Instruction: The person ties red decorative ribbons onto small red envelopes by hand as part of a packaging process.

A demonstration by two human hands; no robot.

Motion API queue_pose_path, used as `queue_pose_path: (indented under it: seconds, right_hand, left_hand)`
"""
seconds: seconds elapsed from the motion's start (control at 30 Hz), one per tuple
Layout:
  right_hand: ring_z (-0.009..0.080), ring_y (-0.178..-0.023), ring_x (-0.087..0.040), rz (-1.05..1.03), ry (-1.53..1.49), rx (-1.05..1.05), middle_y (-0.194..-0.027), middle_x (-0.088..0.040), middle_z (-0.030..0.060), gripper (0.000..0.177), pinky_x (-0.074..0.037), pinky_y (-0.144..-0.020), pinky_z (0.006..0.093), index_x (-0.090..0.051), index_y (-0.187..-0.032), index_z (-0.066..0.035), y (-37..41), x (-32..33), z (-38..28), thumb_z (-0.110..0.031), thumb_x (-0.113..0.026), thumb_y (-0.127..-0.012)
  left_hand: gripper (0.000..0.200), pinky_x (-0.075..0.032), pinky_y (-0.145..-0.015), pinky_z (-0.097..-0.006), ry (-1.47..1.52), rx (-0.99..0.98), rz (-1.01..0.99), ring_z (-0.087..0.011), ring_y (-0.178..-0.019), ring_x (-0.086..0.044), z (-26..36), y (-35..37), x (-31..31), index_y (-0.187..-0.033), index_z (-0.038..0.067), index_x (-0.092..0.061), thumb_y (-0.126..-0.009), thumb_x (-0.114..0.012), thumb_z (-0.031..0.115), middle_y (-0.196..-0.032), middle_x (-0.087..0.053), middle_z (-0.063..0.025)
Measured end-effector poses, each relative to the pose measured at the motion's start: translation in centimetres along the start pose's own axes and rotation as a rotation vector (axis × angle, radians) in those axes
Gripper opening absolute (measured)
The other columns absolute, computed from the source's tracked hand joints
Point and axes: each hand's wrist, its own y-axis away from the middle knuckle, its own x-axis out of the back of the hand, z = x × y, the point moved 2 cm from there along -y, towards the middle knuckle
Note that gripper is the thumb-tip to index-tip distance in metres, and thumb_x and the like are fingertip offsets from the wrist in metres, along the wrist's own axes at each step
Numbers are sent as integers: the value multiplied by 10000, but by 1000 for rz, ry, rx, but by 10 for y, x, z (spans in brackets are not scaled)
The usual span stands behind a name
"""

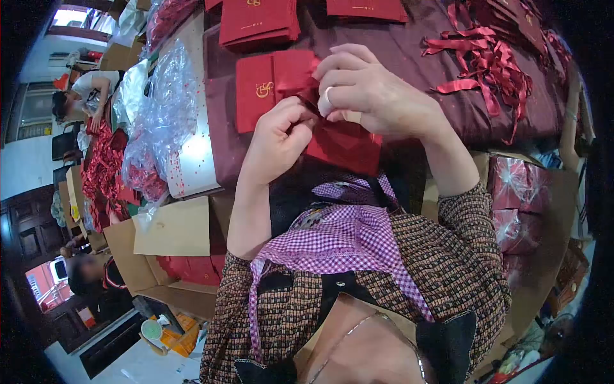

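In front of my chest, a red packet (345, 148) lies under my two hands at the table's near edge. My left hand (278, 137) is closed at its left side, thumb pressed to the curled fingers. My right hand (377, 93), a ring on one finger, is closed over it from the right. Between the fingertips runs a shiny red ribbon (300, 82), partly hidden by the fingers. Just beyond my left hand lies a flat red packet with a gold logo (252, 89).
Stacks of red packets (259, 25) stand farther back on the dark red cloth (409, 57). Loose ribbons (492, 70) lie to the right. Clear plastic wrap (163, 109) covers the left side. Open cartons (173, 227) flank me. Another person (96, 89) works at far left.
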Motion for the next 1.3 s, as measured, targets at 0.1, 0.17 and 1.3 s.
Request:
queue_pose_path:
  seconds: [0.1,0.17,1.3]
  right_hand:
    - [226,-1022,-553,-109,-94,26,-841,-589,19,136,-289,-1064,472,-593,-817,-92,3,0,1,-97,-693,-725]
    - [220,-1012,-558,-140,-158,49,-840,-590,9,121,-274,-1072,479,-594,-814,-103,4,1,-3,-94,-685,-736]
    - [338,-844,-569,-53,-163,-169,-844,-617,144,113,-441,-799,405,-599,-866,-22,-4,-3,35,-134,-593,-850]
  left_hand:
    - [30,-419,-674,-253,123,25,-54,-135,-733,-518,-5,-1,4,-791,-52,-551,-772,-530,-42,-756,-517,-54]
    - [38,-397,-652,-226,395,279,-12,-93,-712,-496,-19,4,9,-792,-23,-572,-807,-537,-28,-759,-519,-5]
    - [255,-406,-718,-226,428,267,-185,-47,-791,-450,-12,11,-13,-1090,-4,-598,-958,-563,211,-861,-543,60]
